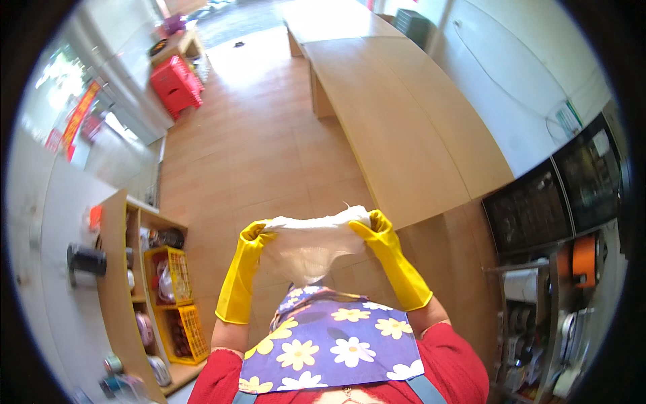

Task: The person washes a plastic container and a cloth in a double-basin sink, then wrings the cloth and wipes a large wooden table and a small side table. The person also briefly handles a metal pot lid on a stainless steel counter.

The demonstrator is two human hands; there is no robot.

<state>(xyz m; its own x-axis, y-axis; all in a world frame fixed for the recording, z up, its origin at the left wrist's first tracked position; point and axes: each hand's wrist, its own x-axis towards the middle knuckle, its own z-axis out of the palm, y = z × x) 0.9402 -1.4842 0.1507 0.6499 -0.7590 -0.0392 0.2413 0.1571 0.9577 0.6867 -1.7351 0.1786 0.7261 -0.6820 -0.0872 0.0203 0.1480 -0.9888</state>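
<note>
A thin white cloth (313,232) is stretched between my two hands, in front of my flowered purple apron (323,343). My left hand (254,237), in a long yellow rubber glove, is closed on the cloth's left upper corner. The right upper corner is gripped by my right hand (374,232), in a matching glove. Between them the cloth's upper edge is bunched, and its lower part hangs down in a loose point. Some fingertips are hidden behind the folds.
A long wooden table (397,114) stands ahead to the right. Shelves with yellow baskets (188,330) are at the left. Dark-doored cabinets (528,209) and a loaded rack (531,316) stand at the right. Red stacked stools (176,86) are at the far left.
</note>
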